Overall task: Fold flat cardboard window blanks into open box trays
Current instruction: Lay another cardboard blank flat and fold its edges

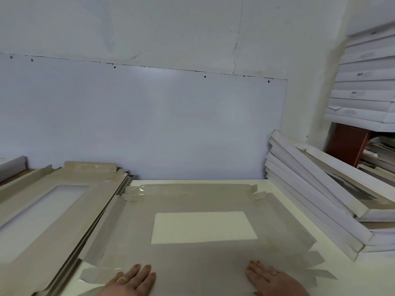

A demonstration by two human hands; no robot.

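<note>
Hands flat: our left hand (133,280) and right hand (271,278) press, fingers straight, on the window blank (192,201); nothing gripped.

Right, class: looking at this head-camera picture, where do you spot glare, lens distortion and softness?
Head view: glare glints on the glossy strip of the flat grey cardboard window blank; wide-angle bending curves the white wall panel; both hands at the bottom edge look soft.

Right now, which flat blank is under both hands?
The single blank on the white table, pressed by both hands; the other blanks lie stacked at the left.
</note>
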